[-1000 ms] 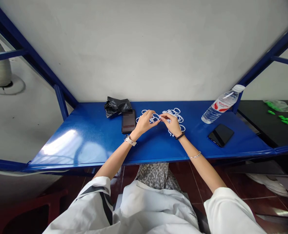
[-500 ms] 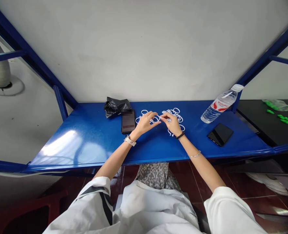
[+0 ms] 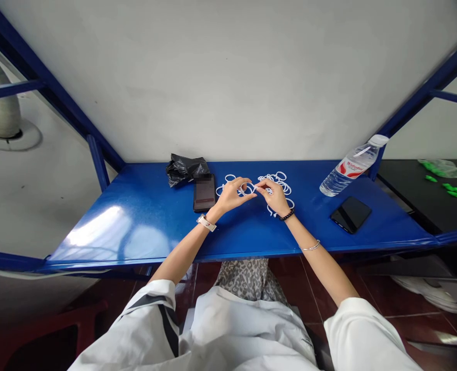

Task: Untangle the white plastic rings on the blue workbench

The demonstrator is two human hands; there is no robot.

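My right hand (image 3: 274, 196) pinches one end of a white cord loop (image 3: 248, 185) between thumb and fingertips, above the blue table (image 3: 143, 206). On the other side, my left hand (image 3: 231, 195) curves its thumb and fingers around the same loop, which shows in the gap between them. Both hands almost meet at the fingertips. More white cord loops (image 3: 281, 176) lie in a heap behind and under my right hand. A few others (image 3: 230, 178) rest behind my left hand, partly hidden by it.
A dark phone (image 3: 204, 193) and a crumpled black plastic bag (image 3: 185, 169) lie left of my hands. To the right are a water bottle (image 3: 350, 167) and another black phone (image 3: 351, 214). Green pieces (image 3: 453, 190) lie on a black table farther right. Blue frame bars rise at both sides.
My left thumb and fingers have spread slightly, so more of the loop shows between them. The right hand keeps its pinch. The whole view has shifted a little.
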